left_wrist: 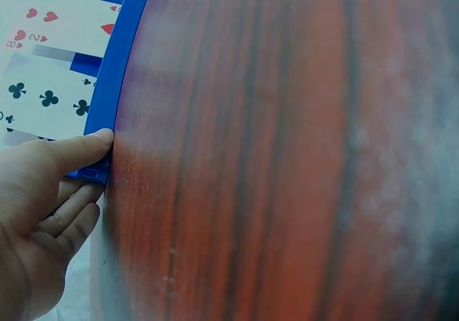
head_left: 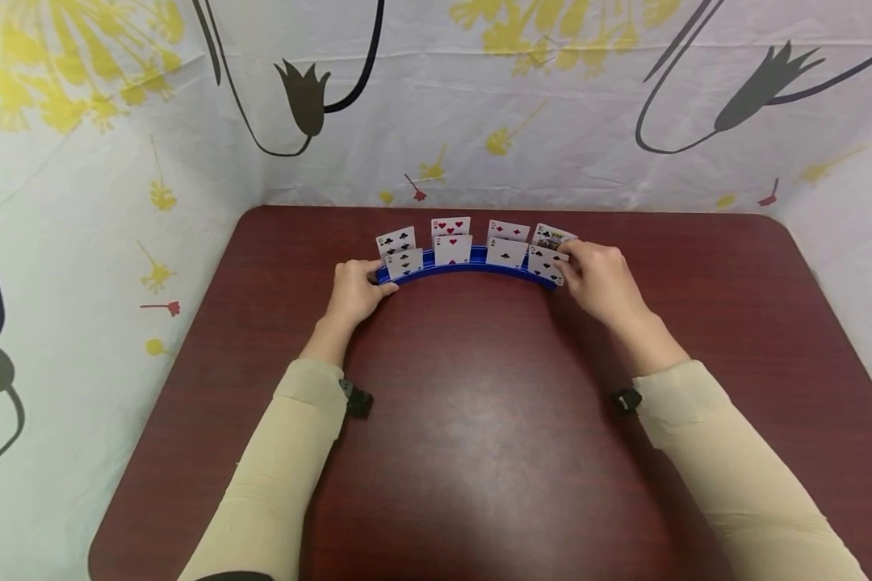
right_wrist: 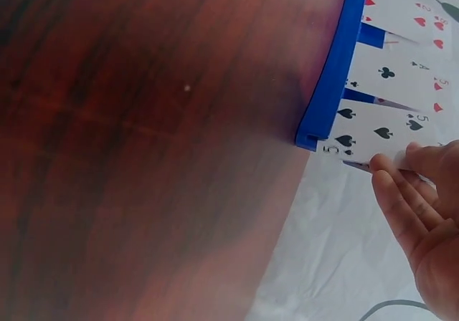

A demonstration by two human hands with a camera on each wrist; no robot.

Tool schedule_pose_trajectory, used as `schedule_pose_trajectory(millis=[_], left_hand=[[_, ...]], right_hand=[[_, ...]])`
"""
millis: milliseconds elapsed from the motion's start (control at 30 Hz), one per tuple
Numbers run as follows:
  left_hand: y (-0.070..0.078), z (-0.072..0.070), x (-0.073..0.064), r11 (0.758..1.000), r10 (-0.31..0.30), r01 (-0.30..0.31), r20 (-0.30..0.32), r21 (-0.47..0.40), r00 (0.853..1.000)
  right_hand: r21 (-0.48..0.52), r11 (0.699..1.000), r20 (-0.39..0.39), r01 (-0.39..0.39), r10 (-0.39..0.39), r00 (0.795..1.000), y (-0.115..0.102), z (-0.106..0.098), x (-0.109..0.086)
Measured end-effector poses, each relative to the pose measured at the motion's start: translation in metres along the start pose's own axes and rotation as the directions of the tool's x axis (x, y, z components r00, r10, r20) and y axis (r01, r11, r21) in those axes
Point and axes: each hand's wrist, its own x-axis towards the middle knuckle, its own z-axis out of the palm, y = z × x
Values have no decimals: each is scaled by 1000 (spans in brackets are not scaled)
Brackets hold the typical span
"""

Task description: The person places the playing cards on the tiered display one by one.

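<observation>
A curved blue card holder [head_left: 472, 268] stands on the table with playing cards upright in two rows. My left hand [head_left: 356, 290] grips its left end, thumb [left_wrist: 97, 145] on the front edge and the other fingers around the end. At the right end, my right hand [head_left: 603, 278] pinches the outer edge of the five of spades [right_wrist: 384, 131], which stands in the front row. Behind that card is a face card [head_left: 552, 235], partly covered. A two of hearts [head_left: 453, 251] and an ace of clubs [head_left: 507, 253] stand in the middle of the front row.
The dark red wooden table [head_left: 472, 420] has rounded corners, and the holder sits near its far edge. A white cloth [head_left: 552, 153] with flower prints hangs behind and at the sides. Small black devices [head_left: 358, 401] are strapped at both wrists.
</observation>
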Motion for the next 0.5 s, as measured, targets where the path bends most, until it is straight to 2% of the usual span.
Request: schedule_pose_trajectory(millis=[233,500], left_hand=[[1,0,0,1000,-7,7,9,4,1000],[0,-1,-1,999,-32,32,1,5,999]], right_hand=[[27,999,-11,-45,45,999,3,-3,-9],[-11,990,-2,-138,138,990,2,-13,-19]])
